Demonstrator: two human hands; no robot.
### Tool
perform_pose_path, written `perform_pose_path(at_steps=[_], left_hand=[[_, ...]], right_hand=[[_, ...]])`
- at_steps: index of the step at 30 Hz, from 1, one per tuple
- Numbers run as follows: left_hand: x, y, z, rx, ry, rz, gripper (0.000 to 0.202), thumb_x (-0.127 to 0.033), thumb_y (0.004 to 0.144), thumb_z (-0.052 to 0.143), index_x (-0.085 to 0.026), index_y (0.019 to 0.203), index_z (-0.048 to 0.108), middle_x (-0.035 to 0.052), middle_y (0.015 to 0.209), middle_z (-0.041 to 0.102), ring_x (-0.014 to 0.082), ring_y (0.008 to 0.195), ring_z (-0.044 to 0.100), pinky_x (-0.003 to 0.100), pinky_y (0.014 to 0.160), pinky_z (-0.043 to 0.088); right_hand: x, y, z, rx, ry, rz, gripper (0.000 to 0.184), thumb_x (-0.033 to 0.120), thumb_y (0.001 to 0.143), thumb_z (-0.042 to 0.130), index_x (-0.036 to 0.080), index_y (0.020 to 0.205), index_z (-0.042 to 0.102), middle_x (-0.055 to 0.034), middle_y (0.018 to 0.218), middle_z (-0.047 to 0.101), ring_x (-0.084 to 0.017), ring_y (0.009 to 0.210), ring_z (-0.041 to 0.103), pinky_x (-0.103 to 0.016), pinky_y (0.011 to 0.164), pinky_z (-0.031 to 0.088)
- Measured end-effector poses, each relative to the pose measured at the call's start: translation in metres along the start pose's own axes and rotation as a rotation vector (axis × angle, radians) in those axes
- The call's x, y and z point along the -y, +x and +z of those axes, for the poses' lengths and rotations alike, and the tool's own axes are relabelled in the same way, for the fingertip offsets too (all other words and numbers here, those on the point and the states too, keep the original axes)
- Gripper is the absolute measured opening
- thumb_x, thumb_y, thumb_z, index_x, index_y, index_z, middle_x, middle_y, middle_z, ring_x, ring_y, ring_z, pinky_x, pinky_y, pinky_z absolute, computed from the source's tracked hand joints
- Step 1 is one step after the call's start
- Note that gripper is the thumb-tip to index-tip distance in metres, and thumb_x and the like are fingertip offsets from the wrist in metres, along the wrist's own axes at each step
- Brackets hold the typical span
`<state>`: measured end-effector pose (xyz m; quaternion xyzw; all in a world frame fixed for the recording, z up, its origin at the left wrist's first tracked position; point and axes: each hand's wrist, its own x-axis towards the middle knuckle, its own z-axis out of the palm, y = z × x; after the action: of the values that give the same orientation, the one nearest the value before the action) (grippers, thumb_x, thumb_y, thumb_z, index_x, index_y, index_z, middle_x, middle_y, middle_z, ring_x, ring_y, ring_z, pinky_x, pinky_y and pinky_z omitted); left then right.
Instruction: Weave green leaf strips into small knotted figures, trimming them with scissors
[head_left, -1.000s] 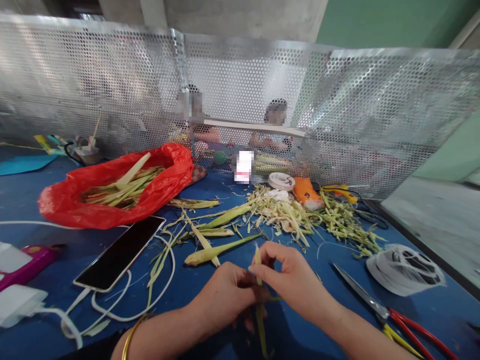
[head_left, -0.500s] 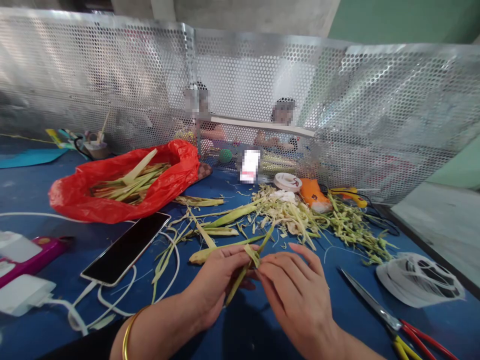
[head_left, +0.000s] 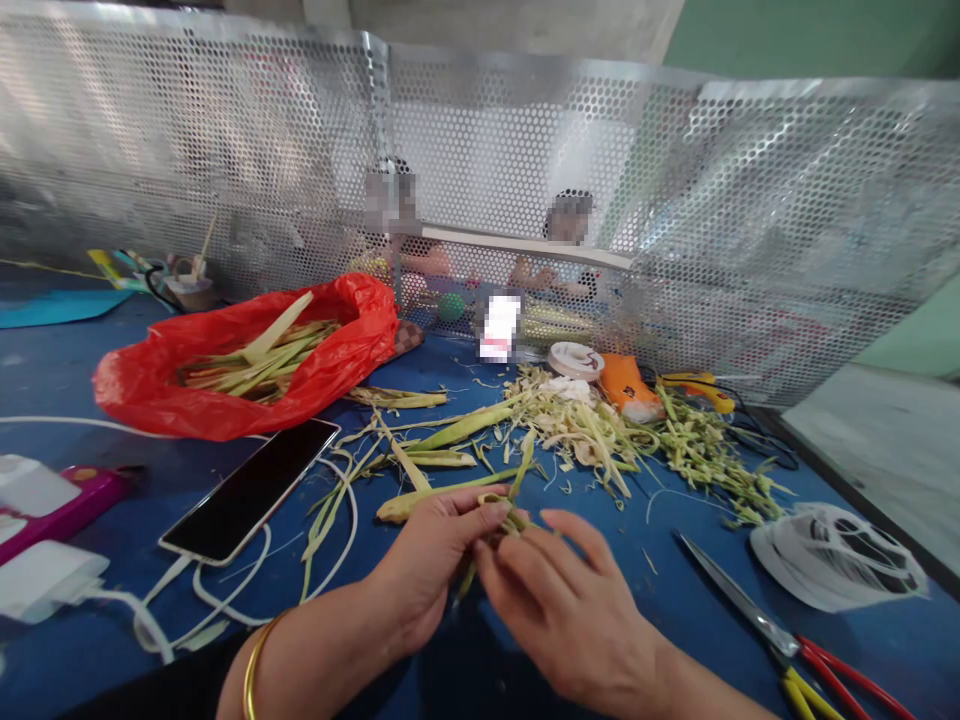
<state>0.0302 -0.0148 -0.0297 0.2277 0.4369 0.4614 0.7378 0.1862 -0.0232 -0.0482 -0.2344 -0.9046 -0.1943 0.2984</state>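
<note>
Between my two hands is a folded green leaf strip (head_left: pixel 520 482), one end sticking up and another pointing down below the fingers. My left hand (head_left: pixel 431 560) pinches it between thumb and forefinger. My right hand (head_left: pixel 562 605) is closed over the strip's right side, its fingertips pressed against the fold and partly hiding it. Just beyond my hands lie loose leaf strips (head_left: pixel 465 428) and a pale yellowish leaf piece (head_left: pixel 397 508). A pile of pale curled shreds (head_left: pixel 577 425) is behind them, with small knotted green pieces (head_left: pixel 709 460) to its right.
On the left are a red plastic bag (head_left: pixel 150 385) of leaf strips, a phone (head_left: pixel 251 490) with a white cable, and a magenta power strip (head_left: pixel 97 490). Scissors (head_left: pixel 739 590) and a white coil (head_left: pixel 802 560) lie right. A perforated metal screen (head_left: pixel 480 130) stands behind; two people sit beyond it.
My right hand has moved left and closer to my left hand, its fingers curling more over the strip. The strip's upright end has shifted slightly left.
</note>
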Motion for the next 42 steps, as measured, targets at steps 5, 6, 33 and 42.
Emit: perform_pose_path(at_steps=[5,6,33,42], left_hand=[[0.005,-0.003,0.001,-0.004,0.056,-0.031,0.032,-0.021,0.062,0.081,-0.013,0.092,0.073,0.0055,0.077,0.073,0.0126,0.068,0.064,0.023,0.070,0.047],[0.005,-0.003,0.001,-0.004,0.073,-0.035,0.033,-0.022,0.062,0.082,-0.013,0.093,0.074,0.0059,0.078,0.074,0.0132,0.070,0.064,0.023,0.071,0.047],[-0.010,0.007,-0.005,-0.135,0.131,0.040,0.028,-0.025,0.064,0.079,-0.012,0.086,0.068,0.0026,0.070,0.070,0.0112,0.059,0.063,0.025,0.069,0.051],[0.000,0.002,0.000,-0.008,0.348,0.123,0.023,-0.023,0.059,0.077,-0.014,0.076,0.065,-0.0006,0.060,0.066,0.0129,0.057,0.062,0.025,0.063,0.051]], right_hand=[[0.005,0.002,0.003,0.076,-0.066,-0.155,0.030,0.013,0.088,0.039,0.015,0.099,0.066,-0.0086,0.092,0.069,-0.022,0.091,0.060,-0.039,0.104,0.033],[0.005,0.003,0.001,0.049,-0.034,-0.135,0.031,0.013,0.089,0.037,0.015,0.098,0.066,-0.0082,0.090,0.069,-0.021,0.089,0.060,-0.038,0.103,0.034],[-0.027,0.004,-0.006,0.130,0.420,0.303,0.028,0.009,0.091,0.043,0.020,0.109,0.060,-0.0054,0.092,0.071,-0.016,0.078,0.067,-0.030,0.073,0.050],[-0.026,0.011,-0.013,-0.081,0.208,0.195,0.017,0.013,0.092,0.051,0.022,0.085,0.064,-0.0006,0.084,0.071,-0.013,0.080,0.065,-0.033,0.089,0.041]])
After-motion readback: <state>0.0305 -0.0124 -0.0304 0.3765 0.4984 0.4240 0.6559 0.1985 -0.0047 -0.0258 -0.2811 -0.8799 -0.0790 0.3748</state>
